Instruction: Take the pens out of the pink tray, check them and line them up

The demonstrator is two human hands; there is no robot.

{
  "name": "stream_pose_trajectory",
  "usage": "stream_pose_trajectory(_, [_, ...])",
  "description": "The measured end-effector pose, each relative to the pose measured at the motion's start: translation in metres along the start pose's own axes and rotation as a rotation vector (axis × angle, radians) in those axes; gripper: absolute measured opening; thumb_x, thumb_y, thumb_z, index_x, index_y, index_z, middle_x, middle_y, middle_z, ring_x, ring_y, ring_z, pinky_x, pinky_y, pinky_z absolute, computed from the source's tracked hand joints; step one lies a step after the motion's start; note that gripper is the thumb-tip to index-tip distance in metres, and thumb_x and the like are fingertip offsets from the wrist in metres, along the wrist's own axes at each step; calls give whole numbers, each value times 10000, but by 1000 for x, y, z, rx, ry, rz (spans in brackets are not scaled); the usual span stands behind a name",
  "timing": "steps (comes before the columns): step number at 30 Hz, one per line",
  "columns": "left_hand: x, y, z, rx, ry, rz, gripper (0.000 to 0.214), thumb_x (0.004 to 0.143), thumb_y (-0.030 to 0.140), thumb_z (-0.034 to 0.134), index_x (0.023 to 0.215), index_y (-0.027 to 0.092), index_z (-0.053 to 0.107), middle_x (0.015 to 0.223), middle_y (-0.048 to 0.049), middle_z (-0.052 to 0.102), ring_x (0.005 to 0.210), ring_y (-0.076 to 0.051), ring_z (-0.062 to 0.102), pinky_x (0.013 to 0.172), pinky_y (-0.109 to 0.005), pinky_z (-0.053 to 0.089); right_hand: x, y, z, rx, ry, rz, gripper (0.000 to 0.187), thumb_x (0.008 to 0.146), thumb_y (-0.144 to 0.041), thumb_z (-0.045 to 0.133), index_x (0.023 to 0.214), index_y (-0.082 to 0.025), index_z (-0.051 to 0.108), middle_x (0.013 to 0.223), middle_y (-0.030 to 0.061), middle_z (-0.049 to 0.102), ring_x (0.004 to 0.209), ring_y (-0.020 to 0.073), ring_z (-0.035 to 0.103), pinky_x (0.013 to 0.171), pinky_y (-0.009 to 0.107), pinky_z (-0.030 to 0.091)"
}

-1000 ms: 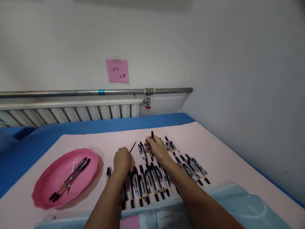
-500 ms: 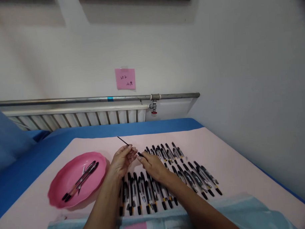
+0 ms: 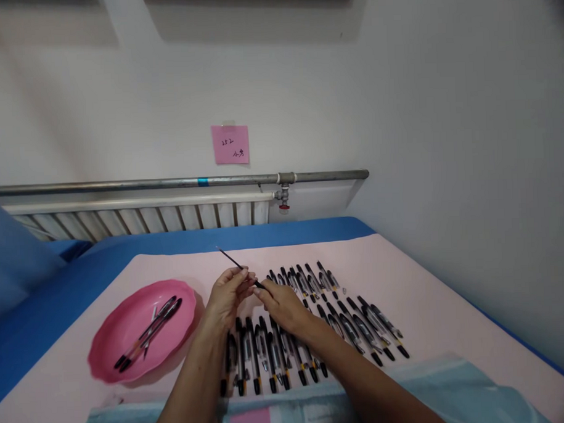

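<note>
My left hand [image 3: 226, 297] pinches a thin dark pen refill [image 3: 229, 257], whose far end points up and to the left. Its other end meets a black pen part [image 3: 259, 284] held in the fingers of my right hand [image 3: 284, 305]; whether it sits inside that part I cannot tell. Below and to the right of my hands lie rows of dismantled pens [image 3: 355, 332], with black caps, clear barrels and small tips. My forearms and right hand cover some of them.
To the left stands a pink scalloped dish [image 3: 101, 341] with a few pens [image 3: 152, 332] and small pieces in it. A pink sheet [image 3: 424, 317] covers the blue table [image 3: 144, 244]. Behind it are a radiator [image 3: 171, 216] and a wall. Light blue cloth [image 3: 436, 391] lies at the near edge.
The refill and the black pen part have come together, closing the gap between them. My left hand has shifted slightly right; my right hand has barely moved.
</note>
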State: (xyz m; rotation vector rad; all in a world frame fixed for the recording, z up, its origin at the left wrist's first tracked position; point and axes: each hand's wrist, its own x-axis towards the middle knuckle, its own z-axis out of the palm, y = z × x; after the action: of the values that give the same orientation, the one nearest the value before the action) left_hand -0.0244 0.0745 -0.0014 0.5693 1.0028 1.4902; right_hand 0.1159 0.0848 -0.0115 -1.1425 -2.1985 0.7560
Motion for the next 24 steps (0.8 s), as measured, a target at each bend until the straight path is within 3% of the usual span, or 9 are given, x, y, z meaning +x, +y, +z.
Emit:
stream_pose_trajectory(16, [-4, 1, 3, 86, -4, 43, 285, 561, 262, 731, 755, 137, 563, 686, -32, 645, 597, -110, 597, 574, -229, 484, 1, 2, 1, -7, -3, 27, 273, 861, -376, 359, 791, -192, 549, 643, 3, 573, 603, 115, 507, 555, 211, 312])
stream_pose_trajectory(24, [-9, -1, 8, 200, -88, 62, 218, 545, 265, 731, 652, 119, 610, 634, -13, 604, 598, -107, 556, 601, -238, 456, 1, 2, 0, 23, 49, 7, 241, 849, -331, 377, 834, -191, 573, 723, 20, 608, 645, 122, 520, 577, 217, 340])
